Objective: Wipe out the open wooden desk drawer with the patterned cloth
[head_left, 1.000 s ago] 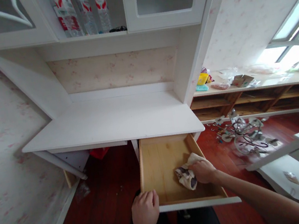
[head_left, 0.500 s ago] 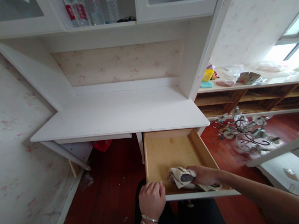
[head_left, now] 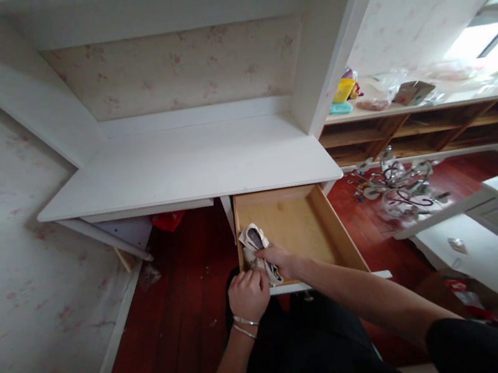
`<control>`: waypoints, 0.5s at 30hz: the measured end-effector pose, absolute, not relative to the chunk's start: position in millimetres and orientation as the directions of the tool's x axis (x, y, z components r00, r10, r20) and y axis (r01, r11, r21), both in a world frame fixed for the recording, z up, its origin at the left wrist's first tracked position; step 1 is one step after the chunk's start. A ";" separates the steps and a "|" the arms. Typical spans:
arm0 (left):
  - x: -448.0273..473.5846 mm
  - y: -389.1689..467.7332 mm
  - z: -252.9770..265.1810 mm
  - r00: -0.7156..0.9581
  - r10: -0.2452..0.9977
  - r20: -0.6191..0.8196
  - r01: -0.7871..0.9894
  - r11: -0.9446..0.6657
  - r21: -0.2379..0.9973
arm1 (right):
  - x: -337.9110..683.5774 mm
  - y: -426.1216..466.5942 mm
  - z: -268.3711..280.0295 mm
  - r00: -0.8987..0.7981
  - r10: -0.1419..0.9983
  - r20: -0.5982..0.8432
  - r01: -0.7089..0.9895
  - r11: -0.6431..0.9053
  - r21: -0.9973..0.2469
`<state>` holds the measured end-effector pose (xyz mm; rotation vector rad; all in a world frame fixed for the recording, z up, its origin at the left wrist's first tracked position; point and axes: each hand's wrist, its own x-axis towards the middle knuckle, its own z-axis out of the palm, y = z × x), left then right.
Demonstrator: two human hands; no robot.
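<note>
A pale wooden drawer (head_left: 340, 238) stands pulled out from under the white desk (head_left: 190, 170). My right hand (head_left: 279, 259) grips a crumpled beige and dark cloth (head_left: 252, 241) and presses it against the drawer's left inner wall near the front. My left hand (head_left: 248, 295), with bracelets on the wrist, holds the drawer's front left corner, right beside the cloth.
A white cabinet (head_left: 497, 235) stands at the right. A chandelier (head_left: 395, 185) lies on the red wooden floor. Behind it runs a wooden shelf (head_left: 432, 119) with packets and a box on top. A red object (head_left: 167, 220) sits under the desk.
My right hand has slid the cloth from the drawer's right side across to its left front corner. The view has tipped downward, so the upper cabinet with bottles is out of sight.
</note>
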<state>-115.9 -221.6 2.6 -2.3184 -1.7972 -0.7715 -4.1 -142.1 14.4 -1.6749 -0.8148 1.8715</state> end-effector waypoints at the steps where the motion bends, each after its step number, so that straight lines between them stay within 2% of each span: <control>1: -115.8 -221.7 2.2 0.169 0.878 0.449 0.929 -0.293 0.224 | -10.0 -139.8 11.4 -0.108 0.709 -0.697 0.017 -0.699 -0.714; 9: -115.7 -221.1 -1.2 0.156 0.886 0.436 0.931 -0.279 0.235 | -36.9 -106.0 2.4 -0.030 0.720 -0.693 0.026 -0.692 -0.721; 15: -115.3 -218.7 -0.2 0.166 0.891 0.423 0.937 -0.276 0.213 | -42.5 -56.4 2.7 0.035 0.777 -0.628 0.168 -0.624 -0.763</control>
